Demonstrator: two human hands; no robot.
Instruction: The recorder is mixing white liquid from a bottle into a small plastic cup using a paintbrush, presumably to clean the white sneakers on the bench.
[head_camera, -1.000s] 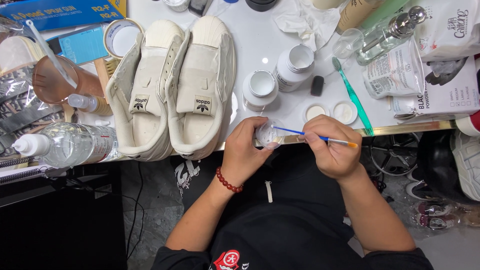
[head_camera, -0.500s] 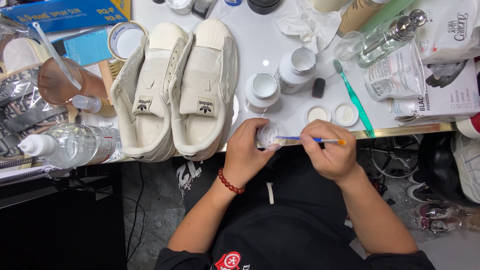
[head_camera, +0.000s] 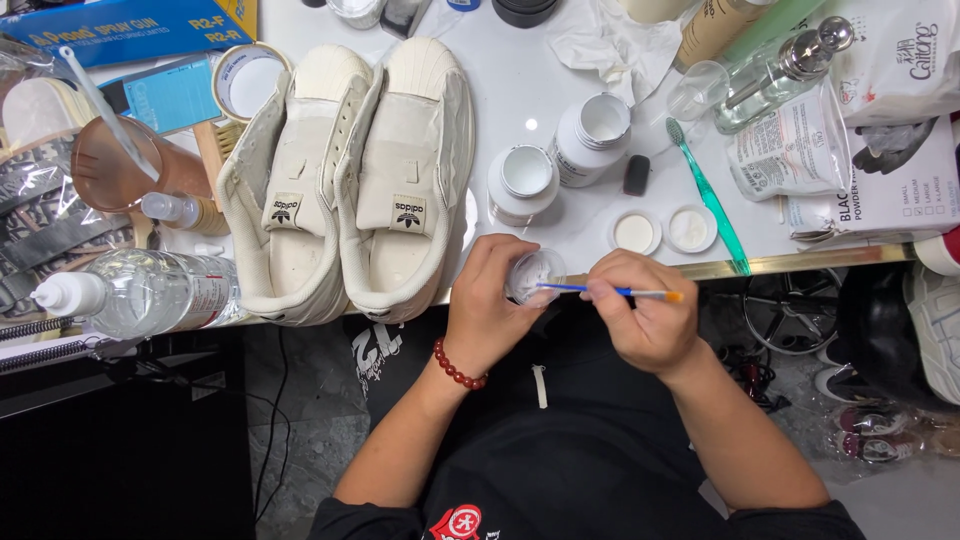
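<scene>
- Small clear cup (head_camera: 534, 274) sits in the left hand (head_camera: 490, 310) at the near edge of the white table (head_camera: 520, 100), just in front of the person's dark-clothed lap; it is the focus of both hands, though the smallest item in use apart from the brush.
- White table fills the upper half of the view, crowded with supplies.
- Pair of cream sneakers (head_camera: 350, 180) lies side by side on the table, toes pointing away, just left of the hands. Their tongues are covered with pale masking.
- Clear plastic water bottle (head_camera: 150, 292) lies on its side at the table's left edge, near the sneakers.
- Two open white paint jars (head_camera: 560, 160) stand behind the hands, with their two round lids (head_camera: 662, 231) lying flat close to the right.
- Teal toothbrush (head_camera: 708, 195) lies diagonally beside the lids.
- Left hand, with a red bead bracelet (head_camera: 458, 368) at the wrist, is curled around the cup, gripping it.
- Right hand (head_camera: 645, 320) pinches a thin paintbrush (head_camera: 615, 291) with a blue and orange handle, held level.
- Paintbrush tip reaches into the mouth of the cup; whether it touches the contents cannot be told.
</scene>
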